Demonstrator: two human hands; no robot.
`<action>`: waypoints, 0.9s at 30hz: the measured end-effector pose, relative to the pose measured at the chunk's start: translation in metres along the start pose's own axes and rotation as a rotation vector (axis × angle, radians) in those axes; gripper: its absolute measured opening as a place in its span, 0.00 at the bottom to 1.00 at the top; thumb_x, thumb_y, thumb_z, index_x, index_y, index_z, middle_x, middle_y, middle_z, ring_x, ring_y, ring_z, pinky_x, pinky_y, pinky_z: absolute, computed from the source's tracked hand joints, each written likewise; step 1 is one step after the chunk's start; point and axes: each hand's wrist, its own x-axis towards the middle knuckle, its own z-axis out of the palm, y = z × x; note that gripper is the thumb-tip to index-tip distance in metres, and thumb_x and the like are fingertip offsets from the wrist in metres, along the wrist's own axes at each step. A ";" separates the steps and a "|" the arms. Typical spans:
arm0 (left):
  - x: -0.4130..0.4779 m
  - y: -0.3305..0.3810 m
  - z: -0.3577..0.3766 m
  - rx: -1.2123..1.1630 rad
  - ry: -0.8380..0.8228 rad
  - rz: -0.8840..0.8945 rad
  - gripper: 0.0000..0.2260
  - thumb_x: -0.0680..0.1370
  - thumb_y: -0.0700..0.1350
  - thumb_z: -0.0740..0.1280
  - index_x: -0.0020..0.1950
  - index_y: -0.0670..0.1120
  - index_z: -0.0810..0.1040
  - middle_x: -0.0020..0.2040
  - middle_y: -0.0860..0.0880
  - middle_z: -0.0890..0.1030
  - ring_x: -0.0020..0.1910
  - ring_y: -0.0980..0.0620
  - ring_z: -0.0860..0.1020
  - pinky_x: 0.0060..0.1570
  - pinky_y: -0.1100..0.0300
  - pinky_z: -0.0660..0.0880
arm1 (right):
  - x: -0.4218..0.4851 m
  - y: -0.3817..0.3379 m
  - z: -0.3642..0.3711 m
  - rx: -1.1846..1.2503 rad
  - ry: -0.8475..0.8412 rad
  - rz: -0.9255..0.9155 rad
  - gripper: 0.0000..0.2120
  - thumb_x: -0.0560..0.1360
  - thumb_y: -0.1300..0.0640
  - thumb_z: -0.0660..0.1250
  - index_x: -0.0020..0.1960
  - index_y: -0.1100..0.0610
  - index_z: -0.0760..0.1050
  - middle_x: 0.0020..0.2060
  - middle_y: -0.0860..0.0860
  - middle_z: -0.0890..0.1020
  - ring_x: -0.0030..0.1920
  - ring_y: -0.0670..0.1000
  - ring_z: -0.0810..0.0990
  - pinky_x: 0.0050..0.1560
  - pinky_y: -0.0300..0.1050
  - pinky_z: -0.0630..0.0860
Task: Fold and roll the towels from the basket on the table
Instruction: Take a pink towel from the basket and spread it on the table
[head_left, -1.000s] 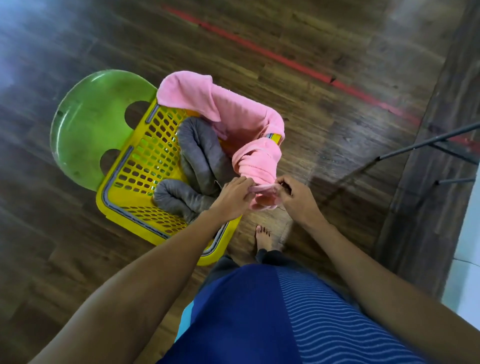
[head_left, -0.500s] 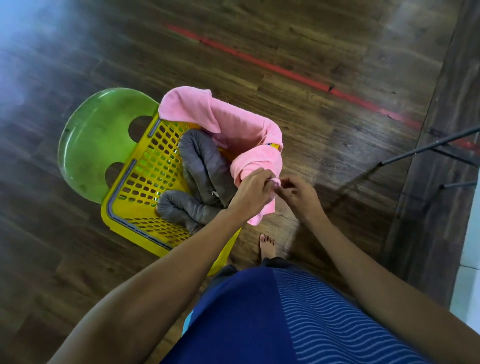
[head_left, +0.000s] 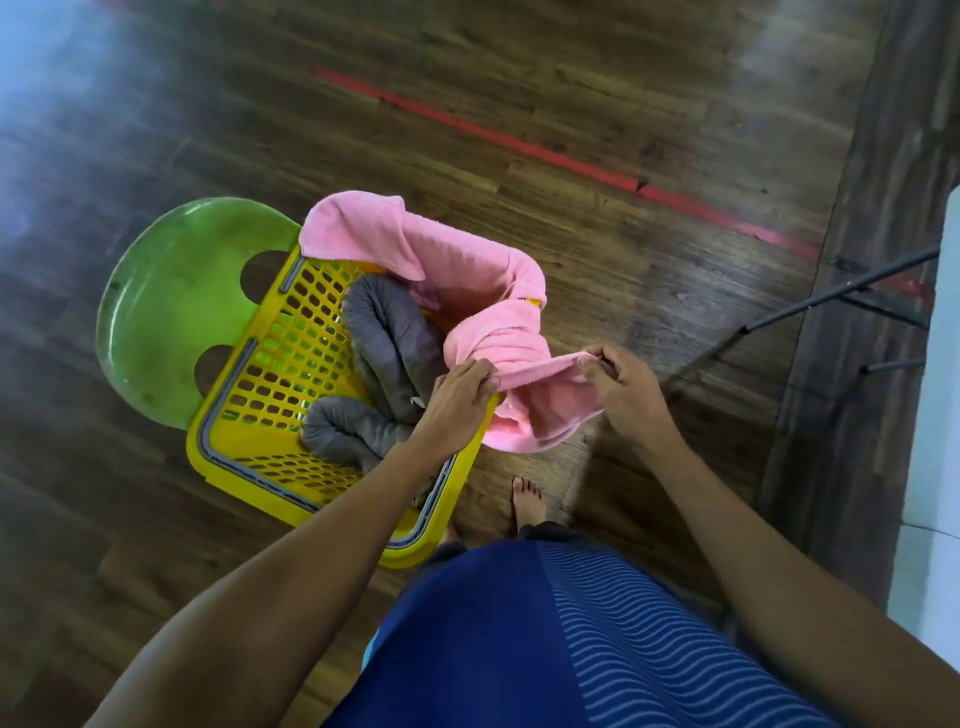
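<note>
Both hands are pinching the pink towel (head_left: 519, 358) at centre frame: left hand (head_left: 457, 397) and right hand (head_left: 621, 382) are stretching its edge over the yellow basket (head_left: 270, 364).

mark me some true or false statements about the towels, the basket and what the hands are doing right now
1. The left hand and the right hand both pinch the edge of the pink towel. True.
2. The yellow basket stands straight on the floor. False: it rests on a green stool.
3. A grey towel lies inside the yellow basket. True.
4. The pink towel is wholly out of the basket. False: part of it drapes over the far rim.
5. A blue line crosses the floor. False: it is a red line.
</note>
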 end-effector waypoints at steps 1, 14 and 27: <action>0.003 0.008 -0.003 -0.038 0.024 0.024 0.06 0.81 0.41 0.60 0.45 0.45 0.69 0.43 0.51 0.71 0.46 0.45 0.72 0.44 0.53 0.64 | 0.004 0.003 -0.004 -0.025 0.000 0.017 0.06 0.80 0.59 0.62 0.48 0.56 0.78 0.40 0.45 0.80 0.41 0.42 0.76 0.40 0.31 0.68; 0.034 0.073 -0.016 -0.126 -0.024 0.236 0.08 0.79 0.47 0.61 0.46 0.45 0.74 0.42 0.51 0.77 0.43 0.50 0.73 0.46 0.53 0.70 | 0.013 -0.014 -0.021 0.079 -0.221 -0.137 0.03 0.78 0.60 0.65 0.51 0.59 0.76 0.42 0.50 0.79 0.43 0.46 0.76 0.44 0.40 0.72; 0.013 0.056 -0.017 -0.259 0.247 -0.036 0.07 0.82 0.41 0.56 0.45 0.46 0.66 0.34 0.54 0.71 0.32 0.59 0.69 0.35 0.54 0.68 | 0.024 -0.030 -0.027 0.125 -0.112 -0.115 0.04 0.77 0.58 0.68 0.45 0.53 0.81 0.38 0.45 0.82 0.40 0.44 0.78 0.41 0.36 0.74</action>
